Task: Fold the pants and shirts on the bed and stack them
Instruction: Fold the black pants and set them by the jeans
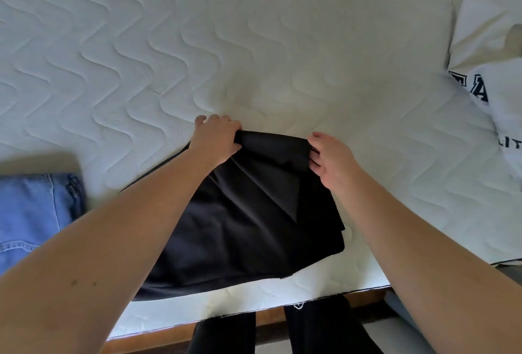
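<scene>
black garment, blue denim jeans, white wave-quilted bed, white navy-lettered shirt.

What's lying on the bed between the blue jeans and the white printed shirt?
In the head view, the black garment lies between the blue jeans and the white shirt, gripped at its far edge by the left hand and right hand.

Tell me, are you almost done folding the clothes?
Not yet. The jeans already lie folded on the bed. The left hand and right hand both grip the black garment's far edge, mid-fold. The white shirt still waits unfolded, and nothing is stacked.
</scene>
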Action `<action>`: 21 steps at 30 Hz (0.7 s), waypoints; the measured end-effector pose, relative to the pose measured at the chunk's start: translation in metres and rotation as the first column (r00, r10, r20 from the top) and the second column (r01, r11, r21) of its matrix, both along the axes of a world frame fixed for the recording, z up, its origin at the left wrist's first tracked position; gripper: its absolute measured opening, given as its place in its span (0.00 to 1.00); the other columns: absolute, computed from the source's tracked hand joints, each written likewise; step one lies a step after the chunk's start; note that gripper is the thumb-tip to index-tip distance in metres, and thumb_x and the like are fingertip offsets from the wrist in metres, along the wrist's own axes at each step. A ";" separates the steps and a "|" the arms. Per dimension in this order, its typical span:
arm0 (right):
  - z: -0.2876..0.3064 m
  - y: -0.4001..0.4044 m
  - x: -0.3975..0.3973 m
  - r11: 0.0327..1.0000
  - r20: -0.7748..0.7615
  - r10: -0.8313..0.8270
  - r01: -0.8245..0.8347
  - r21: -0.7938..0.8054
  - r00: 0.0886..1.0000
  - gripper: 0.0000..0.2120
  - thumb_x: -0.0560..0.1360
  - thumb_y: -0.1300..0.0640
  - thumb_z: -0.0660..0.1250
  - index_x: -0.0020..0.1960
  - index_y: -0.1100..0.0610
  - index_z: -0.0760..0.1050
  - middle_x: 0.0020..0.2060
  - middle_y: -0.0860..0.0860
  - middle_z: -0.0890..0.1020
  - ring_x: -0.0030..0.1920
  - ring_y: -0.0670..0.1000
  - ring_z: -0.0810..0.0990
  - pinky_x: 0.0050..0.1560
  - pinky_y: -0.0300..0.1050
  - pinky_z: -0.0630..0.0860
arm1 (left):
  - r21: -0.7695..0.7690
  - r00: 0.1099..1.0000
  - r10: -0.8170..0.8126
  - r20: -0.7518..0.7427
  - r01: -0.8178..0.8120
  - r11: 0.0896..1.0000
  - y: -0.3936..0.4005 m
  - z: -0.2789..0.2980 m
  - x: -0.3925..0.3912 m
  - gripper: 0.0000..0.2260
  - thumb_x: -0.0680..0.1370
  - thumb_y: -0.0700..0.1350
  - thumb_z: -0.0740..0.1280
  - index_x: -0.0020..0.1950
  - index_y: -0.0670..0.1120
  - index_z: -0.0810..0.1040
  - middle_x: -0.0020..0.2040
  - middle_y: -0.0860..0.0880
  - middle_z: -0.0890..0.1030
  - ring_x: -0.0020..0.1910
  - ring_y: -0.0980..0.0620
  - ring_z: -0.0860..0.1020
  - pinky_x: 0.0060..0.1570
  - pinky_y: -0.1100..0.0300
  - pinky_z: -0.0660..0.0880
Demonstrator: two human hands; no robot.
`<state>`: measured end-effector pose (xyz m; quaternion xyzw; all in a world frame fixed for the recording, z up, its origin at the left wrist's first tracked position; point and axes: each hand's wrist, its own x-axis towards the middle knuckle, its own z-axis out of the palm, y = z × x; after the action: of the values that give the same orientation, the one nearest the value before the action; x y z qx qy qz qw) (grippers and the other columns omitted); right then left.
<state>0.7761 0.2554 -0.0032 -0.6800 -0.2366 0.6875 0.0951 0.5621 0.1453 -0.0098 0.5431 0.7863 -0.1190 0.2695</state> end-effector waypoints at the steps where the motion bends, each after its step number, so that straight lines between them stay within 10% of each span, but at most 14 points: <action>1: 0.001 0.004 0.002 0.995 -0.032 -0.094 0.093 -0.017 0.995 0.15 0.78 0.65 0.65 0.62 0.54 0.75 0.43 0.51 0.81 0.43 0.46 0.82 0.43 0.40 0.78 | 0.010 1.000 0.013 -0.006 -0.013 1.000 0.003 0.000 -0.003 0.14 0.80 0.53 0.65 0.63 0.52 0.76 0.58 0.48 0.77 0.61 0.44 0.73 0.66 0.44 0.62; 5: 0.002 0.010 0.002 0.988 0.032 -0.146 0.144 0.046 0.989 0.10 0.79 0.63 0.63 0.59 0.56 0.74 0.47 0.52 0.81 0.45 0.47 0.82 0.43 0.39 0.78 | 0.069 0.982 0.148 0.114 -0.157 0.985 0.011 -0.001 -0.011 0.11 0.81 0.52 0.62 0.59 0.50 0.79 0.54 0.47 0.78 0.57 0.44 0.75 0.59 0.48 0.69; 11: -0.006 -0.014 0.005 0.728 0.506 0.501 -0.658 0.191 0.702 0.19 0.76 0.38 0.64 0.50 0.54 0.72 0.39 0.46 0.79 0.39 0.48 0.77 0.37 0.43 0.70 | 0.055 0.888 0.334 0.315 -0.369 0.928 0.002 -0.008 -0.014 0.10 0.82 0.53 0.63 0.56 0.49 0.80 0.50 0.48 0.81 0.49 0.47 0.77 0.49 0.54 0.75; 16: -0.004 -0.008 -0.012 0.874 0.274 0.352 -0.419 0.248 0.895 0.17 0.73 0.54 0.74 0.59 0.50 0.73 0.43 0.47 0.83 0.43 0.46 0.82 0.47 0.42 0.78 | 0.064 0.864 0.368 0.343 -0.412 0.909 0.004 -0.012 -0.022 0.09 0.81 0.53 0.64 0.55 0.51 0.79 0.48 0.50 0.81 0.46 0.50 0.77 0.46 0.56 0.73; 21: -0.009 0.013 -0.014 0.844 0.311 0.289 -0.394 0.364 0.906 0.09 0.74 0.54 0.73 0.53 0.51 0.77 0.45 0.50 0.83 0.44 0.51 0.82 0.47 0.47 0.78 | 0.071 0.854 0.389 0.345 -0.437 0.897 0.009 -0.015 -0.029 0.10 0.80 0.56 0.64 0.50 0.51 0.78 0.43 0.52 0.80 0.43 0.52 0.76 0.41 0.58 0.71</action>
<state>0.7622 0.2689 -0.0119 -0.6690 -0.5063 0.5376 0.0840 0.5327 0.1545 -0.0251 0.3916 0.8365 0.0899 0.3727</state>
